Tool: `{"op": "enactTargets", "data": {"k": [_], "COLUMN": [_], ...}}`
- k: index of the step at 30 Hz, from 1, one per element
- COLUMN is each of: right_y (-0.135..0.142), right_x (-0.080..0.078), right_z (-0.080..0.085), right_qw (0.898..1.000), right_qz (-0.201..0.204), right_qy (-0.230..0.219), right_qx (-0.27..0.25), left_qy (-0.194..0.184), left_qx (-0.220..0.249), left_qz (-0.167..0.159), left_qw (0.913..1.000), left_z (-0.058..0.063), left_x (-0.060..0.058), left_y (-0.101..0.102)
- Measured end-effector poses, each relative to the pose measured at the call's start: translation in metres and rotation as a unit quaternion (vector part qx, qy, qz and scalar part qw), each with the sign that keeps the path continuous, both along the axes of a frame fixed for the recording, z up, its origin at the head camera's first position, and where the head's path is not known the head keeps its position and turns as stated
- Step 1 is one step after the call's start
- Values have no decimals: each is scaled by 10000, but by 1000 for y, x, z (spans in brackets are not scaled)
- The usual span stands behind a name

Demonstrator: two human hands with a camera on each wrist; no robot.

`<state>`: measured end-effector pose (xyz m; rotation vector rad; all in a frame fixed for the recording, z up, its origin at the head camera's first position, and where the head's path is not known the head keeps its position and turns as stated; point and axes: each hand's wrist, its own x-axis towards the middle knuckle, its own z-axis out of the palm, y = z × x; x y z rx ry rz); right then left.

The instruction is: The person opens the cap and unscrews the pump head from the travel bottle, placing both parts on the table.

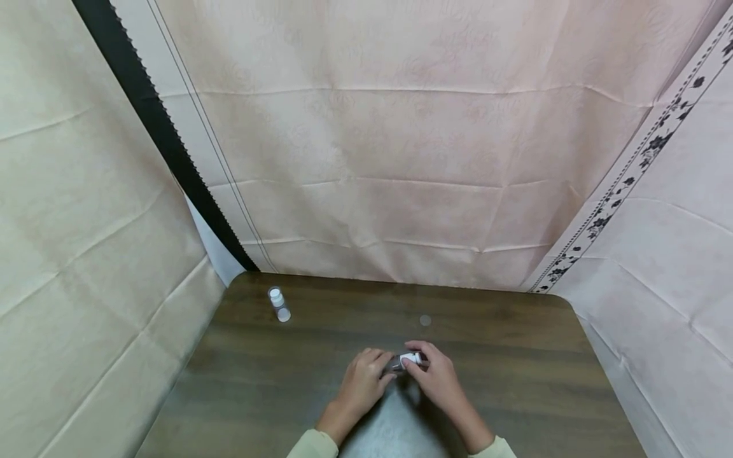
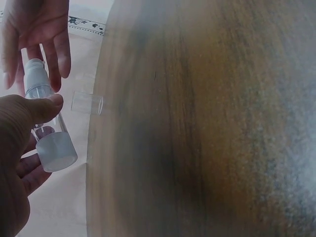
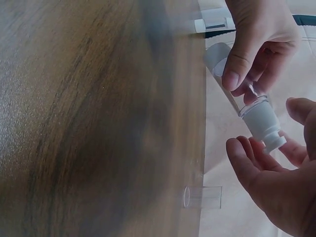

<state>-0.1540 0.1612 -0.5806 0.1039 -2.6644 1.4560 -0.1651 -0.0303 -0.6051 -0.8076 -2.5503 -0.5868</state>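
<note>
A small clear pump bottle [image 3: 242,98] with a white pump top and white base is in my left hand [image 1: 363,381]. The thumb and fingers of that hand grip its clear body, as the left wrist view also shows. My right hand [image 1: 438,378] is around the white pump top [image 2: 35,74], its fingers spread and loosely bent beside it. In the right wrist view its thumb stands apart from the pump top; whether a fingertip touches it is unclear. A clear cylindrical cap [image 2: 87,102] stands on the table beyond the hands.
Toward the back left of the brown wooden table [image 1: 258,381] stands a second bottle [image 1: 279,304] with a white top and base. Pale cloth [image 1: 401,159] hangs behind the table and along both sides.
</note>
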Motion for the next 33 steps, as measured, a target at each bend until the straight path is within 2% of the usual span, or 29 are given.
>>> {"op": "enactTargets", "data": {"k": [10,19,23,33], "right_y": [-1,-1,-1,3], "right_x": [2,2,1,1], "right_z": [-5,-4,-4,-8], "right_qw": [9999,9992,9994,9975], "right_qz": [72,83,84,436], "right_qy": [1,364,316,289], "right_qx": [93,132,152,-483], "left_qy": [-75,-5,-46,125], "left_qx": [-14,45,25,-55], "left_qz": [-25,-21,-27,-32], "left_qw": [10000,10000,10000,9999], "left_z": [-2,-1,-1,-2], "left_x": [2,-1,-1,-1], "left_y": [0,1,2,3]}}
